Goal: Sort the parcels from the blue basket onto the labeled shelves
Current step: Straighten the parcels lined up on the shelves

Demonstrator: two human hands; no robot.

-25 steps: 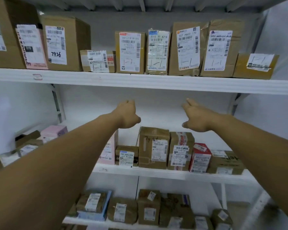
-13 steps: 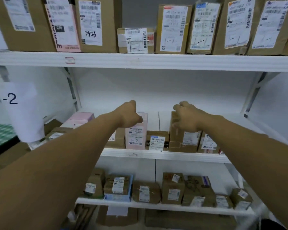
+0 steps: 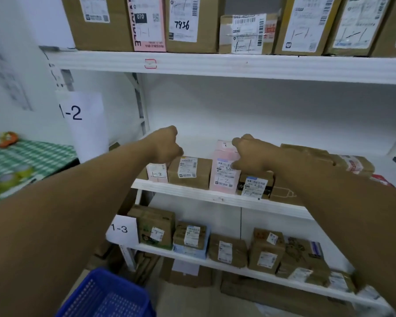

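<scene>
On the white middle shelf [image 3: 215, 195] at twelve o'clock, the tall pink cardboard parcel [image 3: 224, 178] looks light and stiff; grasp its sides. The left hand [image 3: 164, 145] curls its fingers on nothing; the right hand [image 3: 249, 153] is at its top, grip unclear.

White paper sign [image 3: 78, 113] on the left post reads "1-2", and a smaller sign [image 3: 120, 228] lower down reads "1-3". Up top, the brown box [image 3: 185, 24] has "7936" handwritten on its label, and the pink parcel [image 3: 146, 24] shows "070" and "INVISIBLE BRA". On the middle shelf, the small pink box [image 3: 157, 173] and tall pink parcel [image 3: 224, 177] are both marked "1-2".
</scene>
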